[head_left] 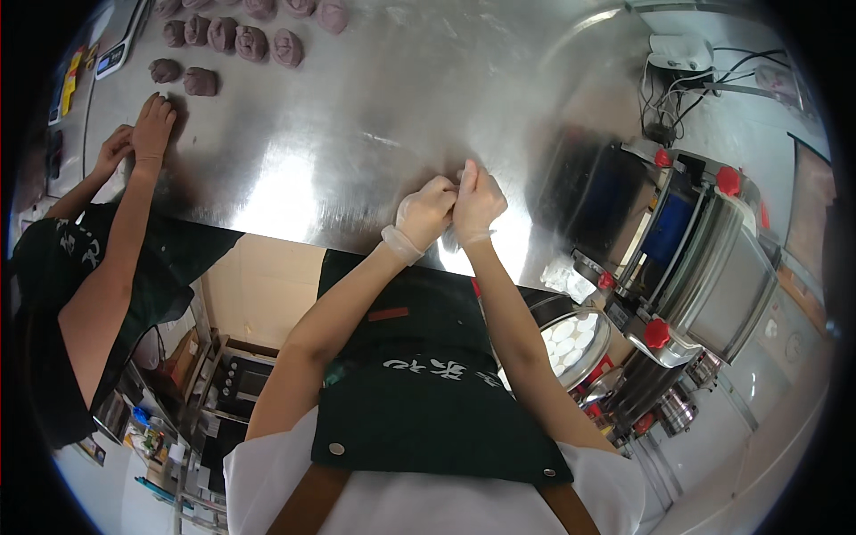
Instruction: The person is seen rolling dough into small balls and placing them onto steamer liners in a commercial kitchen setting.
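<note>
My left hand (pixel 426 212) and my right hand (pixel 479 205) meet over the front edge of a steel table (pixel 357 169). Both wear thin transparent gloves. The left glove's cuff bunches loosely at the wrist. The fingers of both hands are curled closed and touch where the hands come together, with the right thumb side pointing up. Whatever lies between them, if anything, is hidden. Several purple dough pieces (pixel 251 42) sit in rows at the far left of the table, well away from my hands.
At the left, a co-worker's hands (pixel 153 129) work at the table beside a digital scale (pixel 111 61). A steel machine with rollers and red knobs (pixel 655 333) stands to my right. Below it is a round tray of white pieces (pixel 571 339). Cables (pixel 664 102) lie at the back right.
</note>
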The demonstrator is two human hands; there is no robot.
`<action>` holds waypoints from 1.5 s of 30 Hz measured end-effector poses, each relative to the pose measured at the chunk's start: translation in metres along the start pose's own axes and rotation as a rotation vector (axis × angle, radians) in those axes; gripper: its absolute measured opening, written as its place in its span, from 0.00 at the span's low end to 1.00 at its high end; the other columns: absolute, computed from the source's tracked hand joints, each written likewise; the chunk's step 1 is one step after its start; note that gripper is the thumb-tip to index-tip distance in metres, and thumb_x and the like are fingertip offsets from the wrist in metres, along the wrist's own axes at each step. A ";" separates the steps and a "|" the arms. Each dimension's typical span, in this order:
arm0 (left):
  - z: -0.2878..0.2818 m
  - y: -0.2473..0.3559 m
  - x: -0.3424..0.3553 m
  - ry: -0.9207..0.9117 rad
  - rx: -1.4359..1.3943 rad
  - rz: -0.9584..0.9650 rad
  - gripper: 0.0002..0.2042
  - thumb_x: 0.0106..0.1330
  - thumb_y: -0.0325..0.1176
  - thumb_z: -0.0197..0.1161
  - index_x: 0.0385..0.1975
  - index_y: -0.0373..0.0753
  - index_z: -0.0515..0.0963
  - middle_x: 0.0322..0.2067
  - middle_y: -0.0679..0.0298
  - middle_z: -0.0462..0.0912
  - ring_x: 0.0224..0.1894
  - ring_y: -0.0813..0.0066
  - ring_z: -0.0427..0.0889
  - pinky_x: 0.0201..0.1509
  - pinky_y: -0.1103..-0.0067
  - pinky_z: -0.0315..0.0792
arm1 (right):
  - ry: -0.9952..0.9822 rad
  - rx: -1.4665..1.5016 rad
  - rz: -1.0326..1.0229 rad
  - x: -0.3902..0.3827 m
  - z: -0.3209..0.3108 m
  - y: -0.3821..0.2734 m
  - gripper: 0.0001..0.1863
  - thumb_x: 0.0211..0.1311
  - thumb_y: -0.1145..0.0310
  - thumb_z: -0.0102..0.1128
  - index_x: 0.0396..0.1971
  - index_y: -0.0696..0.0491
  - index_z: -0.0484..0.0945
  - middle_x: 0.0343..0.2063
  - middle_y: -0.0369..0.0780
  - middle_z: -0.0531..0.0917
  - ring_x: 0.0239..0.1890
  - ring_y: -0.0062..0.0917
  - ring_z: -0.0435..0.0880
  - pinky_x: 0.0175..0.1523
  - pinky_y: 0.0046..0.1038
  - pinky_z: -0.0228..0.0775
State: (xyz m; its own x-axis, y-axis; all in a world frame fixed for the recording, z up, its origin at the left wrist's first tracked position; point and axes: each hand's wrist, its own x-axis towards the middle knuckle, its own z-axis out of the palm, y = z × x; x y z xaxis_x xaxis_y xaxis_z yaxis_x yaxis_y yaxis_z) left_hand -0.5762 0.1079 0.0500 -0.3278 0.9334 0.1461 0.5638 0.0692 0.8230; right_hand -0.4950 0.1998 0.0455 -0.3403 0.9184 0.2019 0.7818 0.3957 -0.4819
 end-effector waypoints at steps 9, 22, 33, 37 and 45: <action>0.012 0.014 -0.007 0.096 -0.392 -0.672 0.04 0.56 0.23 0.68 0.30 0.38 0.81 0.28 0.61 0.80 0.29 0.68 0.82 0.34 0.75 0.76 | 0.012 -0.052 0.110 0.001 -0.002 0.009 0.19 0.70 0.56 0.56 0.20 0.51 0.77 0.17 0.41 0.78 0.17 0.38 0.78 0.24 0.39 0.70; 0.016 0.034 -0.003 0.070 0.270 -0.049 0.07 0.52 0.30 0.63 0.32 0.43 0.81 0.35 0.67 0.80 0.40 0.68 0.79 0.39 0.75 0.77 | -0.097 0.014 0.269 -0.006 -0.017 0.023 0.11 0.67 0.61 0.60 0.26 0.49 0.78 0.21 0.37 0.80 0.22 0.36 0.80 0.26 0.39 0.71; 0.015 0.019 0.014 -0.006 0.048 -0.141 0.08 0.53 0.25 0.62 0.33 0.41 0.83 0.41 0.64 0.80 0.45 0.60 0.77 0.45 0.68 0.75 | -0.010 0.122 0.281 -0.005 -0.016 0.034 0.11 0.67 0.59 0.60 0.31 0.51 0.81 0.26 0.41 0.82 0.31 0.39 0.82 0.37 0.40 0.74; 0.009 0.032 0.027 -0.280 0.093 -0.238 0.08 0.56 0.26 0.62 0.36 0.40 0.82 0.40 0.61 0.79 0.46 0.57 0.76 0.46 0.69 0.75 | -0.276 0.219 0.599 0.011 -0.047 0.014 0.13 0.68 0.58 0.59 0.34 0.54 0.83 0.29 0.44 0.85 0.32 0.41 0.83 0.39 0.40 0.75; 0.006 0.003 -0.030 -0.226 0.265 0.399 0.15 0.60 0.26 0.56 0.47 0.29 0.75 0.48 0.56 0.77 0.56 0.57 0.75 0.62 0.68 0.73 | 0.122 -0.060 0.019 -0.029 -0.016 0.024 0.08 0.64 0.68 0.60 0.42 0.48 0.79 0.35 0.41 0.81 0.36 0.39 0.82 0.38 0.40 0.75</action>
State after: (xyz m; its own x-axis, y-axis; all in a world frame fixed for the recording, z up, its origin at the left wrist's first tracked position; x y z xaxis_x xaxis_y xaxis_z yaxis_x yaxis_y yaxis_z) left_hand -0.5602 0.0822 0.0451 0.1064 0.9561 0.2731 0.7929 -0.2473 0.5568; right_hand -0.4577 0.1831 0.0420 -0.2614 0.9183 0.2973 0.8185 0.3741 -0.4360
